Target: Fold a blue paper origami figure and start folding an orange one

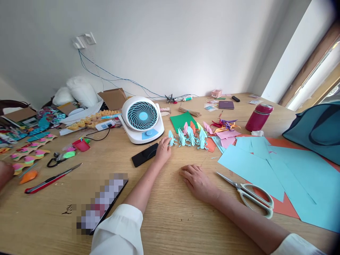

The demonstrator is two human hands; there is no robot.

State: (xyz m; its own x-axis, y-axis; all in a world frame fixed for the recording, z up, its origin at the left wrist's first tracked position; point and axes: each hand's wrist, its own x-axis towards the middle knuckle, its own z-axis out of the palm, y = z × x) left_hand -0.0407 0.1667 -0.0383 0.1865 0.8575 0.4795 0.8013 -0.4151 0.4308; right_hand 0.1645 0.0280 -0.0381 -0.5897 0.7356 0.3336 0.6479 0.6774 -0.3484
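My left hand (pixel 163 151) reaches to the left end of a row of folded paper figures, its thumb and fingertips closed on a light-blue paper figure (pixel 171 137). The fingertips hide part of that figure. More light-blue paper figures (pixel 190 136) stand upright to its right, with pink, orange and yellow-green ones behind. My right hand (pixel 197 181) lies palm down on the wooden table (pixel 170 219), fingers loosely apart, holding nothing. Scissors (pixel 249 193) with pale handles lie to its right, partly on orange paper.
A white fan (pixel 143 120) and a black phone (pixel 145 155) are left of my left hand. Blue paper sheets (pixel 252 166), a magenta flask (pixel 259 118) and a teal bag (pixel 316 131) fill the right. A red utility knife (pixel 53 179) lies left, near another person's hand (pixel 5 173).
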